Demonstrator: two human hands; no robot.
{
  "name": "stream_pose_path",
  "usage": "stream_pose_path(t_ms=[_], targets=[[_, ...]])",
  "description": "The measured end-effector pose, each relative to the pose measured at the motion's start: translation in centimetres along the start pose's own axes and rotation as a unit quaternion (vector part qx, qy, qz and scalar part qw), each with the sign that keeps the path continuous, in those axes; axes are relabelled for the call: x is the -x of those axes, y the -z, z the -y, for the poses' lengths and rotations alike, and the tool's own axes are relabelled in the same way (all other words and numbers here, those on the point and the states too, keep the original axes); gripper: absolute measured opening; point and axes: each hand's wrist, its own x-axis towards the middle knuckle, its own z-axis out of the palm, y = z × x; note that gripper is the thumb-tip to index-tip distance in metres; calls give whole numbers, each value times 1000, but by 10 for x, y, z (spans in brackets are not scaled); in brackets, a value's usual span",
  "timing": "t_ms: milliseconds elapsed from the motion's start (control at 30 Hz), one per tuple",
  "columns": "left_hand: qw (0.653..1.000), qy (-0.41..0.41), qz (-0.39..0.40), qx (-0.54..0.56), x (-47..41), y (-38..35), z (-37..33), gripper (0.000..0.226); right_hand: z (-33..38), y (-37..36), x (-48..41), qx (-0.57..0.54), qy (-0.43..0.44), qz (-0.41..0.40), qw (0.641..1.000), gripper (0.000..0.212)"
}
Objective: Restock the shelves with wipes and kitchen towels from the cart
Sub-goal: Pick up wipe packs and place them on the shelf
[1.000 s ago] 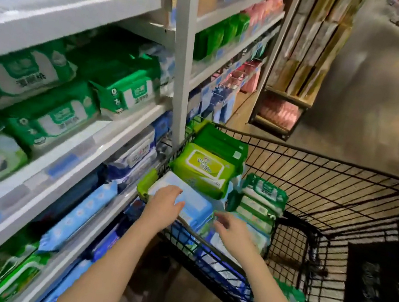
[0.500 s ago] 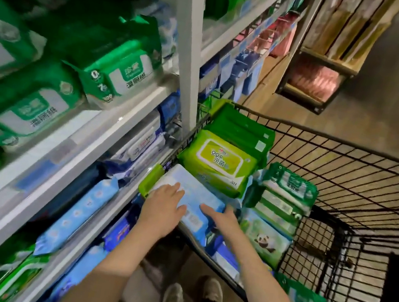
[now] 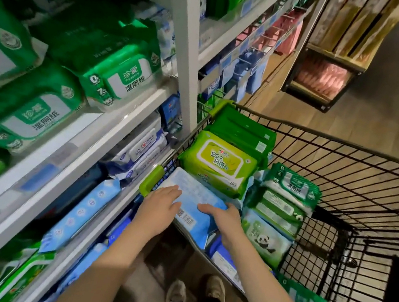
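- The aisle had a wooden floor. White shelves (image 3: 107, 133) ran along the left, and a black wire cart (image 3: 349, 153) stood just beside them on the right.
- The cart was parked against the shelves, probably to keep each transfer short.
- A blue pack (image 3: 196, 194) of wipes lay on top of the near-left stack in the cart, touching a lime pack (image 3: 217, 164) on its far side.
- The left hand (image 3: 160, 207) lay flat on the blue pack, fingers straight, pressing its left end.
- The right hand (image 3: 229, 220) gripped the right end, thumb on top, fingers curled over the edge.
- This two-handed hold likely suited a soft, sagging pack.
- Similar shelf stock (image 3: 81, 213) on the lower left suggested the destination.
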Motion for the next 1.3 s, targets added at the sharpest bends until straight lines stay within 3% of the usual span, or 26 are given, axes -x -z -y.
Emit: stream_pose_path(t_ms=[67,200,433,567,700,800,900,1067,1233,1300], targets=[[999,0,8,34,3,5,0,44,6,3,8,13,20,-1,1000,109],[990,7,7,144,5,20,-3,41,17,15,17,61,78,-17,995,93],[970,18,-102,220,1,57,-14,40,53,43,60,147,201,-26,968,84],[933,19,-48,356,8,88,-22,52,80,60,87,156,268,-6,951,62],[899,-17,13,437,20,117,-31,33,111,74,110,180,340,6,923,55],[882,-47,33,468,29,132,-34,63,130,79,122,196,377,29,905,59],[870,-65,27,488,43,141,-40,74,139,83,125,211,382,64,898,61],[850,-22,-25,525,63,133,-41,91,130,78,119,186,343,131,911,56],[864,5,-110,491,82,125,-42,66,109,62,100,139,279,220,924,57],[869,19,-133,477,87,124,-37,53,101,58,89,125,266,235,926,48]])
